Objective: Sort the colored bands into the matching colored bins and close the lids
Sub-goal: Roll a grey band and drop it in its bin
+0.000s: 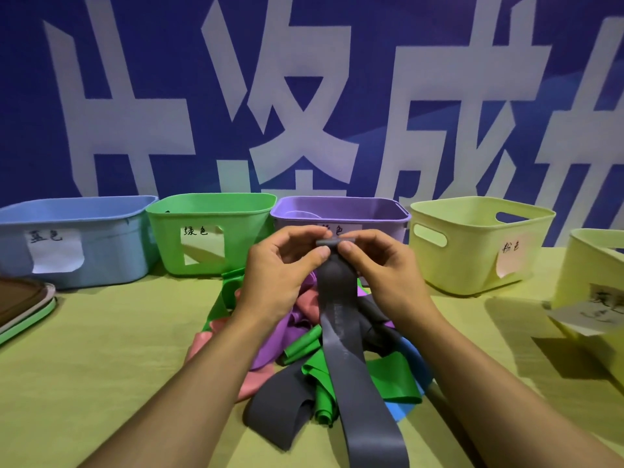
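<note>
At the far left edge of the yellow-green tablecloth [101, 349] lie flat lids [20, 309], stacked, the top one brown. Behind them a row of smooth plastic bins with rounded corners stands against a blue banner: a pale blue bin [101, 244], a green bin [236, 231], a purple bin [371, 214] and a pale yellow bin [472, 258] with slot handles, then another yellow bin [591, 275] at the right edge; each bears a paper label. In front of the purple bin the left hand [280, 275] and right hand [381, 268] pinch the top end of a wide, matte grey band [354, 366] between thumbs and curled forefingers, so the strip hangs down from the fingertips toward the viewer. Beneath it a loose pile of bands [304, 346] in pink, purple, green, grey and blue lies crumpled on the cloth.
</note>
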`<action>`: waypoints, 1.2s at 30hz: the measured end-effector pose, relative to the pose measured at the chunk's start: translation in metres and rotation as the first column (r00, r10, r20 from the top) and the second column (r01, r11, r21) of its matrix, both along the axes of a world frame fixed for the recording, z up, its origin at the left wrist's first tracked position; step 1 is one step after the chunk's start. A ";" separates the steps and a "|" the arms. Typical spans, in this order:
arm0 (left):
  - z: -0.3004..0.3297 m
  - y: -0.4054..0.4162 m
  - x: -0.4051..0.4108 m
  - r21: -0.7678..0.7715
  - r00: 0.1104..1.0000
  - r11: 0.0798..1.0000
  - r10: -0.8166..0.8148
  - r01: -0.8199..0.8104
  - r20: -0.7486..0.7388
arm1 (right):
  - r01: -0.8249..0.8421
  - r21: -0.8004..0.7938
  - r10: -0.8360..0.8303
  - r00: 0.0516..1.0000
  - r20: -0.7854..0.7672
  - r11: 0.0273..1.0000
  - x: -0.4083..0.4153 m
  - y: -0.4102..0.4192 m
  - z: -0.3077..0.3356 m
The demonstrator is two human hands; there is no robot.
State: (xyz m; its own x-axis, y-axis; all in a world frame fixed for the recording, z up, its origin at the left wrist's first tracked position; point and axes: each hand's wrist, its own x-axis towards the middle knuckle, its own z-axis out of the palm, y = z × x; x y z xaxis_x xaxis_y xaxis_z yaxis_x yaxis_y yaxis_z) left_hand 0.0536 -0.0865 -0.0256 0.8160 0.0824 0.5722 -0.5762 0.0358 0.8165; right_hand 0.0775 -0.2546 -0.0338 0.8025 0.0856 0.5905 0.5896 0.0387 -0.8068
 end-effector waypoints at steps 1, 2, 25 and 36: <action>0.000 0.000 0.000 -0.001 1.000 1.000 -0.006 0.006 -0.012 | -0.005 0.000 0.005 1.000 0.007 1.000 0.000 0.000 0.000; -0.001 0.000 0.000 -0.008 0.999 1.000 -0.014 0.013 -0.031 | -0.006 -0.002 0.006 1.000 0.015 1.000 0.000 0.000 -0.001; -0.012 -0.003 0.002 0.082 0.992 0.996 0.052 -0.043 -0.113 | 0.066 -0.035 -0.070 0.989 -0.128 0.997 -0.010 0.001 0.005; -0.012 0.001 0.005 0.046 0.998 0.999 -0.022 0.025 -0.057 | 0.037 -0.036 -0.039 0.998 -0.055 0.999 -0.003 0.001 0.000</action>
